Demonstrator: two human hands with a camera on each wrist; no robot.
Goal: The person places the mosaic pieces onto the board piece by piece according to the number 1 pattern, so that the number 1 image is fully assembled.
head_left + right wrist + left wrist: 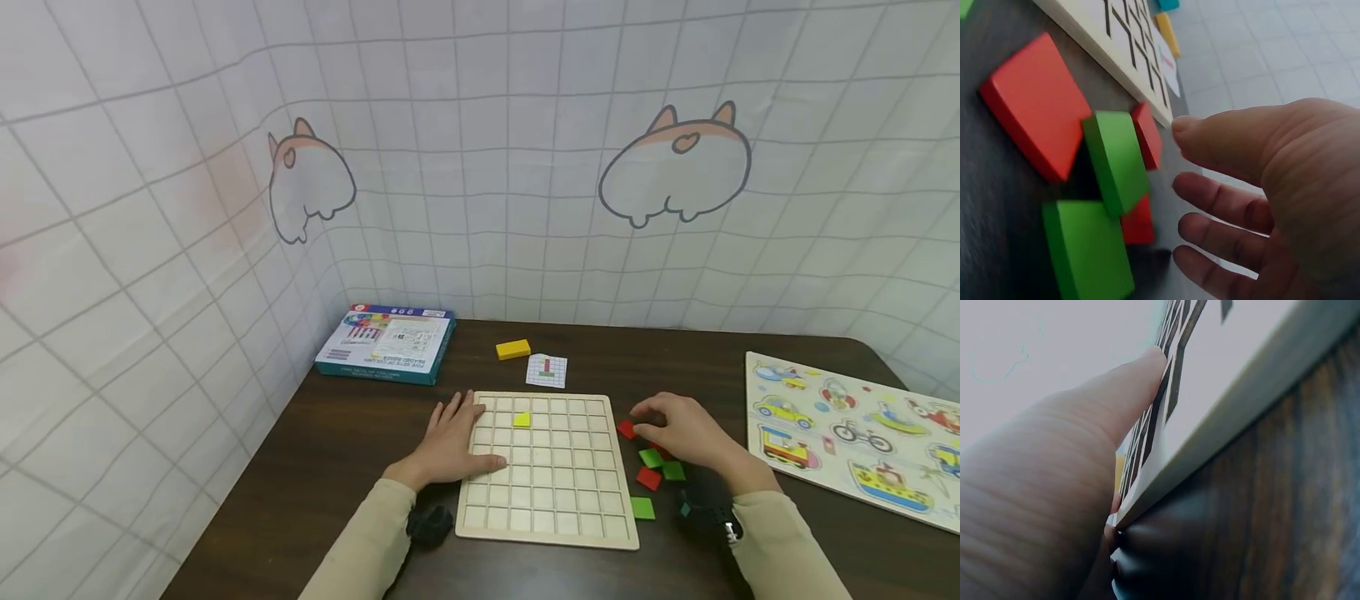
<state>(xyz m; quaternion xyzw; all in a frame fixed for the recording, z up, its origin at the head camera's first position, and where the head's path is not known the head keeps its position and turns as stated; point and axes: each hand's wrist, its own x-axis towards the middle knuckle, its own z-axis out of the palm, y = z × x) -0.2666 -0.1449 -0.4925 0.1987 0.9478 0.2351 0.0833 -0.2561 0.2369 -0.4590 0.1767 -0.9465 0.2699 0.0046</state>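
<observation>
A pale wooden grid board (551, 540) lies on the dark table, with one yellow piece (522, 420) in an upper cell. My left hand (452, 446) rests on the board's left edge, fingers spread and thumb on the surface. Beyond the right edge my right hand (686, 429) hovers at a red tile (626, 429), thumb and fingertips close to it. In the right wrist view its fingers are parted with nothing between them. Below that hand lie green tiles (1116, 159) and red tiles (1035, 106), some overlapping. Another green tile (642, 508) sits against the board's lower right side.
Behind the board are a yellow block (513, 350) and a small pattern card (547, 371). A flat boxed set (386, 343) occupies the back left. On the right lies a picture puzzle board (855, 433). A white gridded curtain (480, 167) hangs behind the table.
</observation>
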